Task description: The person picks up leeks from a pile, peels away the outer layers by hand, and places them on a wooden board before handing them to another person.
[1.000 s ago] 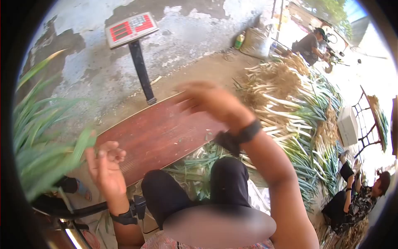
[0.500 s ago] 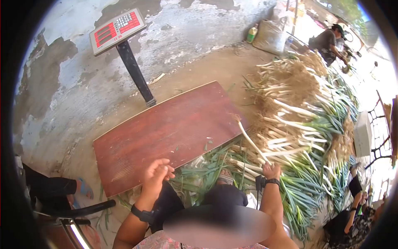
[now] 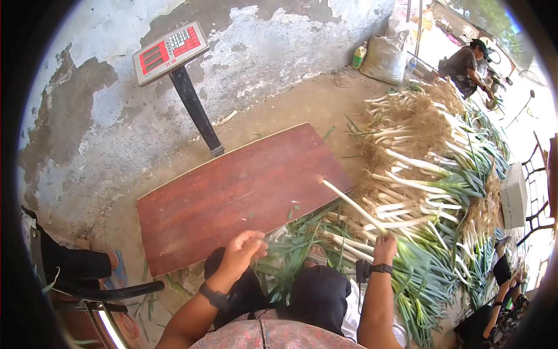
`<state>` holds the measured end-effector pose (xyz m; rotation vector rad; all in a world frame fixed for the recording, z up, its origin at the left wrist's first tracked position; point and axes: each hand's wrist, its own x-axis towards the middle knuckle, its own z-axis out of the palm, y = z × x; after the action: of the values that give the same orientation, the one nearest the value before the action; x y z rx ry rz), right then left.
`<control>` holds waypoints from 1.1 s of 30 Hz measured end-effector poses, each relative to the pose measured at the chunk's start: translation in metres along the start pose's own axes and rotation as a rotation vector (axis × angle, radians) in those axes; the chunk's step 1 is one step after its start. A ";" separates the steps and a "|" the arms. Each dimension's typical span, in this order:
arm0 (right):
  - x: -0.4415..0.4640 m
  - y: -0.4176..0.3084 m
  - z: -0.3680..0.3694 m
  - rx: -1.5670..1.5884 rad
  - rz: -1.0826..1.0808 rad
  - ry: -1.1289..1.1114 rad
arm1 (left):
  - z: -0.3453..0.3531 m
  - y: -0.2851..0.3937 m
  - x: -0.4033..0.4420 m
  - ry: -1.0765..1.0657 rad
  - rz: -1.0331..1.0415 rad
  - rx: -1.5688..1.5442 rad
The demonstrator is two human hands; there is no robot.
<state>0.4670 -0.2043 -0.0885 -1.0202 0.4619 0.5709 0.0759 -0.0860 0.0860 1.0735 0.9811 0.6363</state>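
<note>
My right hand [image 3: 385, 249] is closed around a long leek [image 3: 350, 202]. Its white stalk slants up and left over the edge of the red-brown board, with the root end at the upper left, and its green leaves trail to the right of my hand. My left hand [image 3: 245, 251] hovers near the board's front edge with loosely bent fingers, and nothing shows in it. Beside my right hand lies a big heap of leeks [image 3: 407, 209], white stalks and roots to the left, green tops to the right. Loose green leaves [image 3: 293, 244] lie between my knees and the board.
The wooden board [image 3: 244, 192] stretches in front of me, with a scale display [image 3: 171, 51] on a post behind it. A full sack [image 3: 383, 58] and a bottle [image 3: 359, 55] stand by the wall. Another person [image 3: 465, 67] crouches at the far right; a white box [image 3: 514, 195] is nearer.
The leek in my right hand has swung slightly left, its leaves now showing beside my hand. My left hand has shifted right and down. The camera view has tilted a little.
</note>
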 end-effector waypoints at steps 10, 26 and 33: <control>-0.189 -0.036 0.141 -0.251 0.139 -0.811 | 0.019 0.017 0.018 -0.017 0.005 -0.527; -0.199 -0.038 0.142 -0.142 0.386 -0.896 | -0.095 0.012 -0.032 0.158 0.312 -1.009; -0.155 -0.026 0.135 -0.152 0.489 -0.897 | -0.119 0.031 -0.036 0.296 0.389 -0.999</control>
<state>0.3778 -0.1300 0.0826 -0.6878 -0.1491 1.4301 -0.0456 -0.0537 0.1101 0.2627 0.5511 1.4404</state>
